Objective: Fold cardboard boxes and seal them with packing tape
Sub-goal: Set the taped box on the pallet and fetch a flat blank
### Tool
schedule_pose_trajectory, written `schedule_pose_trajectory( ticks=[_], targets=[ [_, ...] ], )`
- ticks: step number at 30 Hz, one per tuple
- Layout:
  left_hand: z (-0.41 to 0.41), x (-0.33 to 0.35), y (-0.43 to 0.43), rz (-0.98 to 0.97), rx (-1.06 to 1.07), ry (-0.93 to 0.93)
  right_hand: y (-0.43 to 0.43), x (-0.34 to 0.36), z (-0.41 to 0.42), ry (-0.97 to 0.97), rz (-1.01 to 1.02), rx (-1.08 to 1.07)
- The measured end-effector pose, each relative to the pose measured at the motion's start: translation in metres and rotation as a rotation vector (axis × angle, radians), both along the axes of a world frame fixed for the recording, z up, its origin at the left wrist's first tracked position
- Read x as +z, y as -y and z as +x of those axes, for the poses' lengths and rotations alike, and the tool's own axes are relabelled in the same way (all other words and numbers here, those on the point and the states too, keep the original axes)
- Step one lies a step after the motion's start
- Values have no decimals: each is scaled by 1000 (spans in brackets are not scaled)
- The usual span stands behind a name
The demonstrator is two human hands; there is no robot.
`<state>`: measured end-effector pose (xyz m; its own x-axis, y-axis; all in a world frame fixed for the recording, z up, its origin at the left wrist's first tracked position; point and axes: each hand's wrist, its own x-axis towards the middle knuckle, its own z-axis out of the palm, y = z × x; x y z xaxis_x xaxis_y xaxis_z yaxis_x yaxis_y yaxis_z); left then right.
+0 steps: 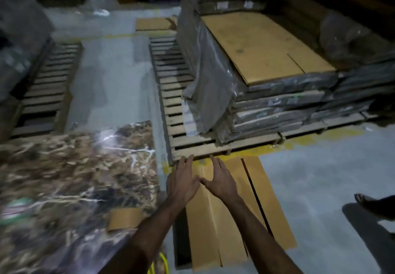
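Note:
A brown cardboard box (215,226) stands on the grey floor in front of me, its top flaps spread out. My left hand (183,183) and my right hand (220,179) lie side by side over the far end of its top, fingers straight and spread, thumbs nearly touching. Neither hand holds anything. One flap (267,201) slants off to the right. A roll of brown packing tape (125,218) rests on the marble-patterned table (64,177) to my left.
A wooden pallet (177,111) beyond the box carries plastic-wrapped stacks of flat cardboard (263,47). Another pallet (42,94) lies at the left. Someone's sandalled foot (374,205) shows at the right edge. A yellow cord (158,265) hangs near the table's corner.

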<state>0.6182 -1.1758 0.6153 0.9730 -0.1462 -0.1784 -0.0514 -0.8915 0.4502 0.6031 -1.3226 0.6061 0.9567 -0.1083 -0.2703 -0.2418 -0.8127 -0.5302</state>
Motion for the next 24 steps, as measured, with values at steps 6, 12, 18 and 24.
schedule_pose_trajectory(
  ticks=[6, 12, 18, 24],
  targets=[
    [-27, 108, -161, 84, 102, 118, -135, 126, -10, 167, 23, 150],
    [-103, 184, -340, 127, 212, 198, -310, 210, -54, 234, 62, 265],
    [-176, 211, -524, 143, 397, 209, -499, 239, -96, 287, 101, 441],
    [-260, 217, -690, 150, 630, 180, -683, 234, -140, 279, 148, 681]
  ],
)
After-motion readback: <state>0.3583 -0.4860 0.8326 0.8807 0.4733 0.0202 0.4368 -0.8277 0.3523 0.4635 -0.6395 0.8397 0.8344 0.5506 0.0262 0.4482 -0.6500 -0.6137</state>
